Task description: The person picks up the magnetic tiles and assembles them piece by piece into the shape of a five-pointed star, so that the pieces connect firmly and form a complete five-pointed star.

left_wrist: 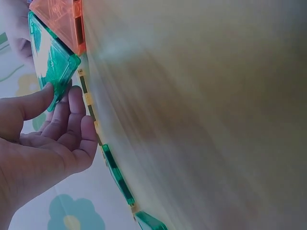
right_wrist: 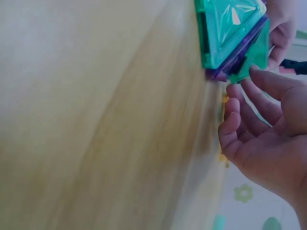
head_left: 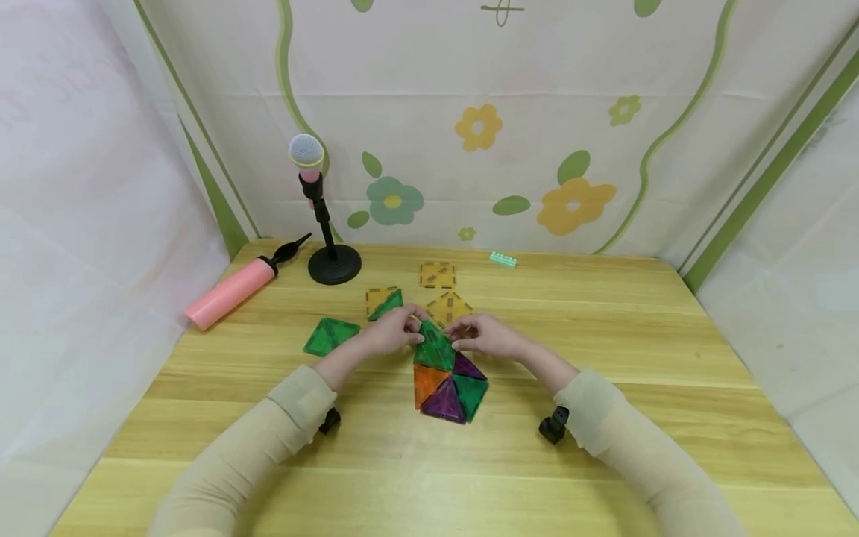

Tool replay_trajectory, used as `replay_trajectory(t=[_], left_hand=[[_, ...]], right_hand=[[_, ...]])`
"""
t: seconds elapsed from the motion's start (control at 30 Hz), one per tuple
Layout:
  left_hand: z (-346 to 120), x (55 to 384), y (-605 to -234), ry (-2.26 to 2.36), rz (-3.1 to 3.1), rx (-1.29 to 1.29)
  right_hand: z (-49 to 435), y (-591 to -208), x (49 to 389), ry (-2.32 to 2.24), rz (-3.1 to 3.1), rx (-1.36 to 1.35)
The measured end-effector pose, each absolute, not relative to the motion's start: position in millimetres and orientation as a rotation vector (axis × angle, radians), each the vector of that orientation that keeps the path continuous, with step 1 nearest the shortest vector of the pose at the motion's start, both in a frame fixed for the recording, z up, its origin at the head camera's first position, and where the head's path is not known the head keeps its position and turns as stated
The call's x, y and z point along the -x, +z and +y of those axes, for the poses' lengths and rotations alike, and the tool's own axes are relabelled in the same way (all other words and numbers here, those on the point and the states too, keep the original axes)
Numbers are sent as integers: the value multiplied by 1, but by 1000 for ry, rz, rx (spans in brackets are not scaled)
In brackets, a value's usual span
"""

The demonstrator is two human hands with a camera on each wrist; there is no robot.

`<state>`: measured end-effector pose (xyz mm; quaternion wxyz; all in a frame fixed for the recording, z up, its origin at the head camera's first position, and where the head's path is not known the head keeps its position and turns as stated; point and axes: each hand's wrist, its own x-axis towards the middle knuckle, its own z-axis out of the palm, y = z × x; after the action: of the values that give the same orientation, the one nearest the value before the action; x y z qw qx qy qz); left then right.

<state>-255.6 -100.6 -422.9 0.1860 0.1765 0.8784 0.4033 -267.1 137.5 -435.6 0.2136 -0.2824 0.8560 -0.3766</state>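
A cluster of translucent magnetic tiles lies mid-table. My left hand pinches the far left corner of a green tile between thumb and fingers; the left wrist view shows this tile tilted up. On its other side my right hand pinches the right corner with thumb and fingertips, the other fingers loosely curled. Joined around this tile are an orange triangle, a purple triangle, another green triangle and a second purple triangle.
Behind the hands lie yellow tiles, one partly under a small green triangle. More green tiles are left of my left hand. Farther back stand a microphone on a stand, a pink pump and a mint toy brick.
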Motion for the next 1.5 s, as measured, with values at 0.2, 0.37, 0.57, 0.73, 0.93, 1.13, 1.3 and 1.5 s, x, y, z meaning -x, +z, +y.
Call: replay_trajectory(t=[0.2, 0.37, 0.57, 0.73, 0.93, 1.13, 1.3, 1.5], left_hand=[[-111, 252, -420, 1113, 2504, -503], [-134, 253, -411, 1145, 2508, -529], [-175, 258, -405, 966, 2683, -631], [-210, 260, -404, 835, 2750, -616], [-237, 259, -404, 626, 2808, -603], [-251, 256, -407, 473, 2831, -603], [-258, 254, -411, 479, 2793, -603], [-265, 255, -417, 456, 2768, -609]], right_hand=[[135, -424, 244, -883, 2577, 885], [128, -421, 216, -721, 2715, 902], [122, -424, 199, -644, 2761, 884], [123, -426, 198, -673, 2749, 911], [127, -427, 203, -701, 2710, 953], [130, -426, 211, -696, 2656, 1014], [134, -424, 217, -640, 2619, 1036], [138, -422, 223, -628, 2574, 1094]])
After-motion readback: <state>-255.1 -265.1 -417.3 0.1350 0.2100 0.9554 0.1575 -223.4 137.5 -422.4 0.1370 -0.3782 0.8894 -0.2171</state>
